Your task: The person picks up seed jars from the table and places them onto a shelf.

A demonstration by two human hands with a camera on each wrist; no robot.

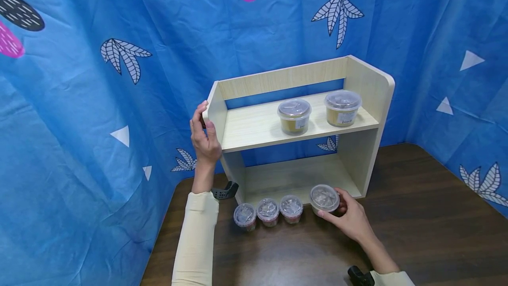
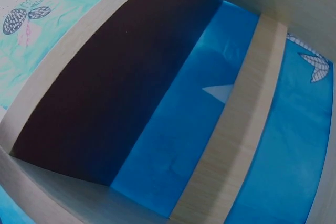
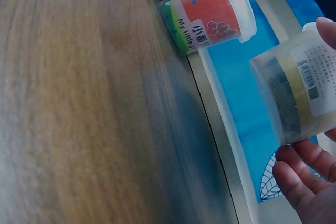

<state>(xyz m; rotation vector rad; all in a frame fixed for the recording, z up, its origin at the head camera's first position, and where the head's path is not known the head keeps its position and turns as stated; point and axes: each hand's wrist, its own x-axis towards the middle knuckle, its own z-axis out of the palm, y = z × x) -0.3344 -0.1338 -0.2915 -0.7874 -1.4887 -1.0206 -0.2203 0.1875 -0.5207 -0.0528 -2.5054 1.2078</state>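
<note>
A pale wooden two-level shelf [image 1: 359, 78] stands on a dark wooden table [image 1: 416, 215]. My left hand [image 1: 203, 123] grips the front edge of its left side panel, thumb on the edge. My right hand [image 1: 334, 208] holds a clear-lidded tub [image 1: 324, 197] on the table, just in front of the shelf's bottom board. In the right wrist view the tub [image 3: 294, 95] has a white label, and my fingers [image 3: 302, 179] curl under it. The left wrist view shows only the shelf's boards [image 2: 247, 124]; no hand is in it.
Three small lidded cups [image 1: 267, 211] stand in a row left of the held tub; one cup [image 3: 210, 14] has a red label. Two larger tubs [image 1: 294, 116] [image 1: 343, 107] sit on the upper shelf. Blue patterned cloth [image 1: 79, 100] hangs close behind and at both sides.
</note>
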